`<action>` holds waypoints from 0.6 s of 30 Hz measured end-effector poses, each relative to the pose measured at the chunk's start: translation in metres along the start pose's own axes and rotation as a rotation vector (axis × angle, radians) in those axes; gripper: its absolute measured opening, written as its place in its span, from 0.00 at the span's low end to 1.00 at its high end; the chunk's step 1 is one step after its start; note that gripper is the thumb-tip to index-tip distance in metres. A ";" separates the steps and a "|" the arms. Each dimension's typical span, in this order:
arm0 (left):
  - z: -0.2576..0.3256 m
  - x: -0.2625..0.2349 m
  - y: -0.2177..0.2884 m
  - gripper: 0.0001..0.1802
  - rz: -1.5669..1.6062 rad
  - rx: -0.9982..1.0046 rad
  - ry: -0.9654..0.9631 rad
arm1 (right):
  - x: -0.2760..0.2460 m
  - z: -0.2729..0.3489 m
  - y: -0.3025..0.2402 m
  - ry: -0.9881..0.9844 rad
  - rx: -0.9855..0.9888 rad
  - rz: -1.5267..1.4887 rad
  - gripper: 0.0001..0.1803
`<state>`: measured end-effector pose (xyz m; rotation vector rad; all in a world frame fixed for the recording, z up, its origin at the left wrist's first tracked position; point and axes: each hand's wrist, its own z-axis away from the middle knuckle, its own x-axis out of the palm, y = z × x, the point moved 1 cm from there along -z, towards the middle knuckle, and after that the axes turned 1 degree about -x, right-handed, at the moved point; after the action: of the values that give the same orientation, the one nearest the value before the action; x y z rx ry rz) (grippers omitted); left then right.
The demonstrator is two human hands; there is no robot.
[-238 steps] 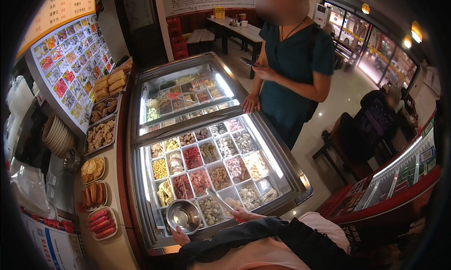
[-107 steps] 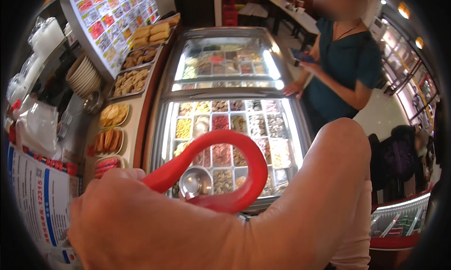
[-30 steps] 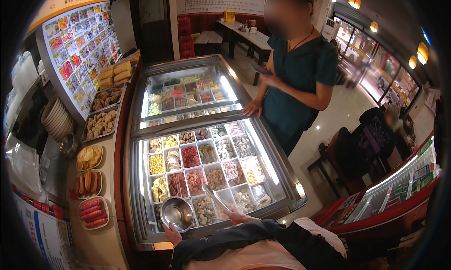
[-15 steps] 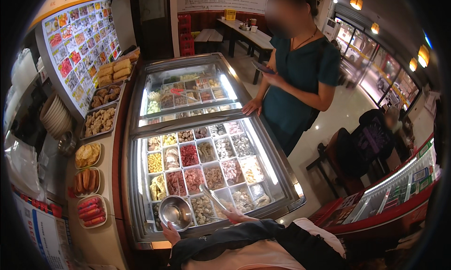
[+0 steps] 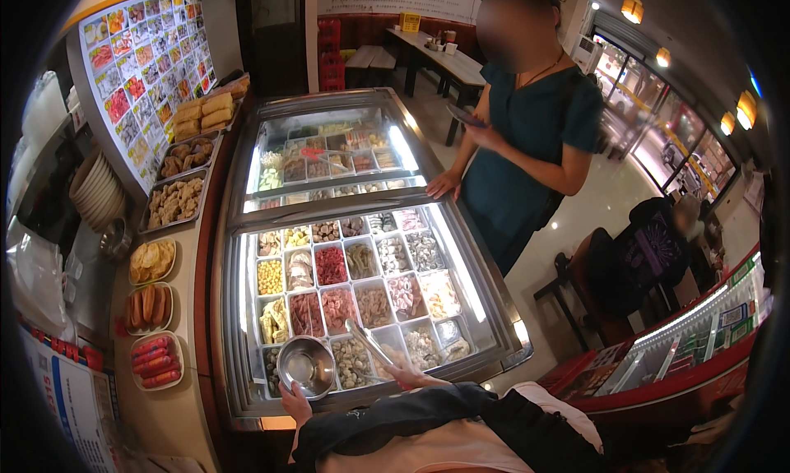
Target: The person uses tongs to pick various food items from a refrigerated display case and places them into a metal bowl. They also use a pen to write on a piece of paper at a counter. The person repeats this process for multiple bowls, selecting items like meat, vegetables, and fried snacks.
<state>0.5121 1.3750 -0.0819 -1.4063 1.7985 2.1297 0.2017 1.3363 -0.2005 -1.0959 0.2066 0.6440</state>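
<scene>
At the near left corner of the chilled display case (image 5: 232,333), my left hand (image 5: 295,403) grips the rim of a round metal bowl (image 5: 306,368). The bowl shows no food inside. My right hand (image 5: 405,372) is closed around metal tongs (image 5: 368,342), whose tips point up and left over the near trays. Below the tongs sit white trays of sliced meat (image 5: 339,310) and greyish balls or shellfish (image 5: 352,359), hard to tell apart. Rows of further food trays, with yellow, red and pale pieces, fill the case. The tongs' tips appear above the food, apart from it.
Plates of sausages (image 5: 156,361), buns (image 5: 150,305) and fried slices (image 5: 153,261) line the left counter (image 5: 188,308). A person in a teal top (image 5: 527,136) stands at the case's right edge, holding a phone (image 5: 466,117). A red-edged fridge (image 5: 699,341) stands at right.
The view has shifted slightly. The tongs' tips have moved a little left and up over the trays. My left hand keeps the bowl in nearly the same place.
</scene>
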 end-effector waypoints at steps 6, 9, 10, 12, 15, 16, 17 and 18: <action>-0.004 -0.001 -0.017 0.22 -0.092 0.054 0.013 | 0.005 0.002 -0.009 -0.036 0.100 0.010 0.34; -0.003 -0.005 -0.012 0.23 -0.106 0.016 -0.002 | -0.001 0.013 -0.027 -0.055 0.174 -0.022 0.31; -0.003 -0.005 -0.008 0.23 -0.102 0.002 -0.009 | -0.001 0.014 -0.028 -0.023 0.152 -0.015 0.30; -0.001 -0.002 -0.004 0.23 -0.086 0.011 0.001 | -0.004 0.014 -0.022 0.010 0.125 -0.018 0.30; -0.002 -0.002 -0.006 0.23 -0.041 0.026 0.013 | -0.003 0.014 -0.023 -0.028 0.115 -0.055 0.41; -0.002 -0.001 -0.008 0.23 -0.021 0.030 0.017 | -0.005 0.013 -0.025 -0.053 0.121 -0.067 0.41; -0.001 -0.001 -0.008 0.23 -0.019 0.024 0.034 | -0.006 0.013 -0.025 -0.049 0.124 -0.064 0.38; -0.003 0.003 -0.005 0.24 -0.014 0.016 0.052 | -0.010 0.011 -0.026 -0.039 0.125 -0.058 0.36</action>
<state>0.5145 1.3731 -0.0871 -1.4799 1.8136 2.0856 0.2073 1.3343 -0.1713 -0.9647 0.1783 0.5921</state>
